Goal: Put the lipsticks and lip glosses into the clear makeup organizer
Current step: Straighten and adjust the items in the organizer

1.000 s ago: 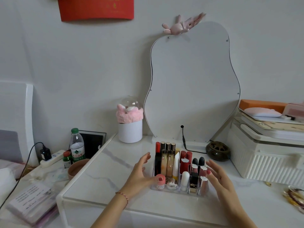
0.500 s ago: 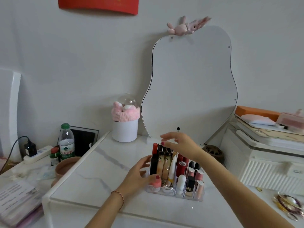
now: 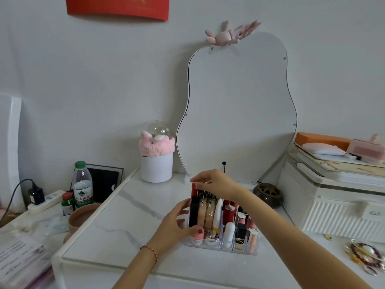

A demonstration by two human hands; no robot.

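Clear acrylic makeup organizer (image 3: 220, 246): stood near the front of the white marble-patterned counter (image 3: 116, 217), in front of the wavy-edged pear-shaped mirror (image 3: 237, 105). Its compartments were filled with upright lipsticks and lip glosses.

Tall black-and-red lip gloss tube (image 3: 194, 205): upright at the far-left corner of the organizer, beside two amber-tinted gloss tubes (image 3: 205, 211).

White cylindrical lipstick (image 3: 229, 233): upright in a near compartment, just left of a black lipstick case with gold lettering (image 3: 240, 234).

Left hand (image 3: 177, 224): against the left side of the organizer, fingers curled around its corner, thumb with red nail lying across the near-left front. A red cord bracelet (image 3: 150, 251) sat on the wrist.

Right hand (image 3: 216, 182): reached over the far row, fingers (image 3: 198, 185) bent down and pinching the top of the black-and-red tube.

Surroundings: white cylindrical pot with pink fluffy band (image 3: 156, 161) at the far left of the counter; dark round incense burner (image 3: 268, 193) at the right; white ribbed storage box (image 3: 337, 207) further right; green-capped water bottle (image 3: 82, 185) on the lower surface to the left.
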